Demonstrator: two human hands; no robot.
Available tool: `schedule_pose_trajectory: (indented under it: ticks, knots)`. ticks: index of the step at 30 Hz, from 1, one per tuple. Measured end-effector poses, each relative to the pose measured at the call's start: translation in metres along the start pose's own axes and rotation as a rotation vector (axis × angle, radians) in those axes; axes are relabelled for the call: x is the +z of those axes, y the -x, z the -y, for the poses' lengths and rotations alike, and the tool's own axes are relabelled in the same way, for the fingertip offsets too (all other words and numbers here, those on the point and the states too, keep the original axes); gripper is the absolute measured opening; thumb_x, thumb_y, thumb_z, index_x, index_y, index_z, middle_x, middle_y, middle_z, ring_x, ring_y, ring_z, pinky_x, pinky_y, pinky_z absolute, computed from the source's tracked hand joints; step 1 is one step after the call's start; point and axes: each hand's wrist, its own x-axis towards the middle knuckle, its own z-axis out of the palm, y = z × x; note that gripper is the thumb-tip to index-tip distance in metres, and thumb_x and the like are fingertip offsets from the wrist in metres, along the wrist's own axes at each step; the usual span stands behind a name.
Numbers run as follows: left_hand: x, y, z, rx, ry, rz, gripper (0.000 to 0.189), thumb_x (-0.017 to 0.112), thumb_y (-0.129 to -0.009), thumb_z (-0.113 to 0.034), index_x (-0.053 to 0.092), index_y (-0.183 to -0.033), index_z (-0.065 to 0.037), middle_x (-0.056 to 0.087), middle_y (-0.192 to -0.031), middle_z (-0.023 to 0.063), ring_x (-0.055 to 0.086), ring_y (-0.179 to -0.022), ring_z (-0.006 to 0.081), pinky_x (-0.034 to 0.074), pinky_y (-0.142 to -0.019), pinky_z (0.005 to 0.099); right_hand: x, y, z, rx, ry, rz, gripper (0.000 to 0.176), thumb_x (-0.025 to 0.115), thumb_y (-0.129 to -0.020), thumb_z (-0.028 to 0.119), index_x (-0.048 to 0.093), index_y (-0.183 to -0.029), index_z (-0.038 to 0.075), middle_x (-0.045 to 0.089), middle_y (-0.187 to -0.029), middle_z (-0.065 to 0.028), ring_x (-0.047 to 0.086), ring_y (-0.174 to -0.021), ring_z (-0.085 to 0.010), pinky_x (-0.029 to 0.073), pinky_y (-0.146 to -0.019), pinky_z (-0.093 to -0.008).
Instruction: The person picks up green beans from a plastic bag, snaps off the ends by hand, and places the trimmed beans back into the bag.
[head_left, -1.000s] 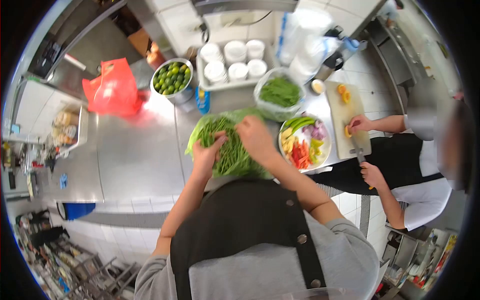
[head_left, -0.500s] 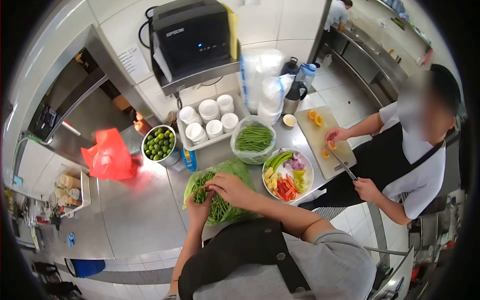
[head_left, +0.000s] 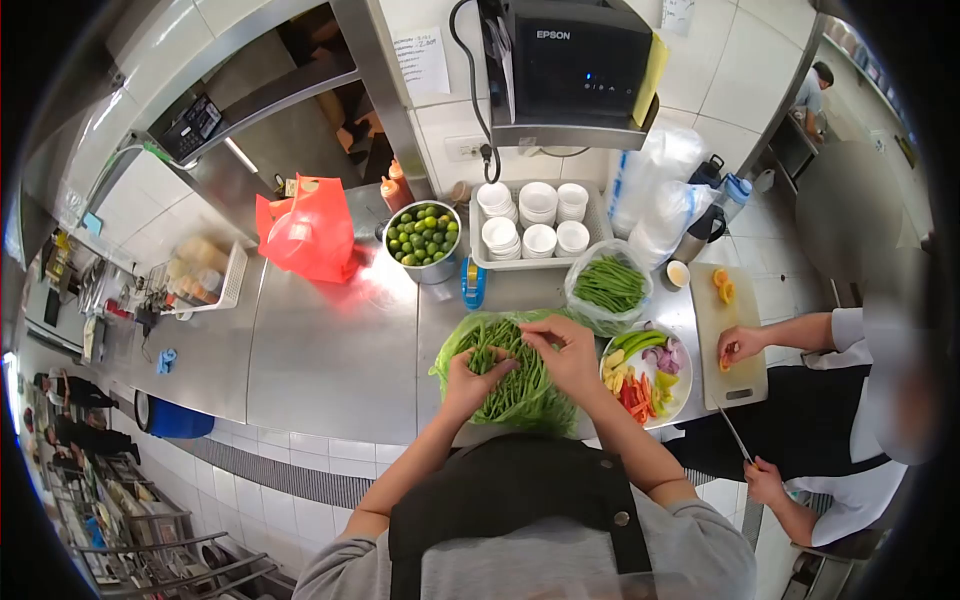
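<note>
A light green plastic bag (head_left: 555, 408) lies open on the steel counter, full of thin cut green beans (head_left: 512, 392). Over its left part, my left hand (head_left: 475, 380) has its fingers closed round some bean pieces. My right hand (head_left: 562, 350) is just right of it above the bag, thumb and fingertips pinched together; whatever they hold is too small to name. Behind my right hand stands a clear bag of long green beans (head_left: 610, 284). A white plate (head_left: 682, 395) of sliced peppers and onion is to the right.
A co-worker's hand (head_left: 742, 345) holds orange fruit on a cutting board (head_left: 740, 300); their other hand holds a knife (head_left: 735, 435). Behind are a bowl of limes (head_left: 424, 240), white cups (head_left: 538, 204), a red bag (head_left: 312, 235) and a printer (head_left: 570, 70).
The view has turned, so the counter's things appear shifted. My hands have moved apart, my right hand now raised to the right. The co-worker's knife is farther from their other hand.
</note>
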Motion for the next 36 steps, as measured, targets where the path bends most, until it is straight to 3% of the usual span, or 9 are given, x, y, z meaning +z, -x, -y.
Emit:
schedule_pose_trajectory:
  ticks: [3, 7, 8, 11, 12, 15, 28, 34, 36]
  knots:
    - [-0.002, -0.001, 0.004, 0.006, 0.087, -0.019, 0.020, 0.081, -0.082, -0.009, 0.069, -0.095, -0.001, 0.068, -0.076, 0.0006, 0.051, -0.052, 0.0042, 0.041, -0.047, 0.0217, -0.003, -0.002, -0.006, -0.009, -0.055, 0.068, 0.018, 0.070, -0.086, 0.000, 0.074, -0.104, 0.002, 0.070, -0.093, -0.0101, 0.068, -0.083, -0.0177, 0.055, -0.074, -0.0292]
    - [-0.007, -0.002, -0.008, -0.051, 0.031, -0.050, 0.018, 0.077, -0.083, -0.006, 0.067, -0.098, 0.000, 0.072, -0.079, 0.0072, 0.052, -0.052, 0.0062, 0.040, -0.047, 0.0219, -0.006, -0.004, 0.007, -0.206, 0.245, 0.163, 0.019, 0.066, -0.086, -0.002, 0.070, -0.104, 0.001, 0.066, -0.091, -0.0127, 0.064, -0.079, -0.0284, 0.051, -0.071, -0.0358]
    - [-0.009, -0.004, -0.005, -0.058, 0.068, -0.019, 0.021, 0.080, -0.082, -0.009, 0.069, -0.097, 0.000, 0.070, -0.078, 0.0033, 0.050, -0.050, 0.0055, 0.038, -0.045, 0.0214, -0.004, -0.003, 0.007, -0.225, 0.256, 0.152, 0.019, 0.066, -0.085, -0.001, 0.069, -0.104, 0.001, 0.065, -0.090, -0.0139, 0.062, -0.077, -0.0324, 0.049, -0.069, -0.0387]
    - [-0.012, -0.004, -0.011, -0.154, 0.094, 0.076, 0.018, 0.078, -0.083, -0.007, 0.067, -0.096, 0.000, 0.073, -0.081, 0.0065, 0.049, -0.049, 0.0059, 0.037, -0.044, 0.0213, -0.003, -0.003, 0.004, -0.213, 0.282, 0.143, 0.025, 0.068, -0.084, -0.002, 0.070, -0.109, 0.002, 0.068, -0.093, -0.0113, 0.066, -0.079, -0.0245, 0.052, -0.071, -0.0329]
    - [-0.012, -0.004, -0.011, -0.164, 0.167, 0.123, 0.016, 0.076, -0.084, -0.006, 0.065, -0.095, -0.001, 0.075, -0.086, 0.0118, 0.048, -0.049, 0.0063, 0.037, -0.044, 0.0212, -0.004, -0.005, 0.005, -0.190, 0.265, 0.152, 0.025, 0.069, -0.084, -0.001, 0.071, -0.109, 0.002, 0.068, -0.092, -0.0114, 0.066, -0.077, -0.0238, 0.051, -0.070, -0.0324]
    - [-0.010, -0.002, -0.017, -0.224, 0.229, 0.135, 0.015, 0.073, -0.086, -0.006, 0.064, -0.096, -0.001, 0.075, -0.090, 0.0150, 0.049, -0.048, 0.0065, 0.037, -0.044, 0.0209, -0.008, -0.009, 0.006, -0.179, 0.205, 0.203, 0.024, 0.068, -0.084, 0.000, 0.070, -0.108, 0.002, 0.065, -0.090, -0.0126, 0.062, -0.075, -0.0282, 0.049, -0.069, -0.0364]
    - [-0.014, -0.004, -0.006, -0.187, 0.174, 0.153, 0.018, 0.075, -0.087, -0.009, 0.064, -0.099, -0.001, 0.075, -0.085, 0.0124, 0.048, -0.049, 0.0057, 0.036, -0.044, 0.0207, -0.014, -0.014, -0.007, -0.086, 0.281, 0.363, 0.022, 0.069, -0.085, 0.003, 0.071, -0.107, 0.002, 0.066, -0.089, -0.0103, 0.062, -0.074, -0.0225, 0.049, -0.069, -0.0329]
    - [-0.017, -0.002, -0.004, -0.152, 0.098, 0.110, 0.022, 0.078, -0.084, -0.007, 0.066, -0.100, 0.001, 0.074, -0.082, 0.0100, 0.049, -0.050, 0.0048, 0.036, -0.044, 0.0208, -0.012, -0.017, -0.018, -0.176, 0.384, 0.398, 0.010, 0.066, -0.086, 0.006, 0.068, -0.093, -0.001, 0.061, -0.088, -0.0162, 0.061, -0.080, -0.0365, 0.049, -0.072, -0.0420]
    - [-0.020, -0.002, -0.001, -0.161, 0.078, 0.109, 0.022, 0.078, -0.083, -0.006, 0.066, -0.100, 0.001, 0.074, -0.083, 0.0105, 0.050, -0.051, 0.0049, 0.037, -0.045, 0.0210, -0.012, -0.017, -0.022, -0.179, 0.372, 0.422, 0.009, 0.066, -0.087, 0.007, 0.066, -0.091, -0.001, 0.060, -0.088, -0.0163, 0.060, -0.082, -0.0372, 0.048, -0.073, -0.0429]
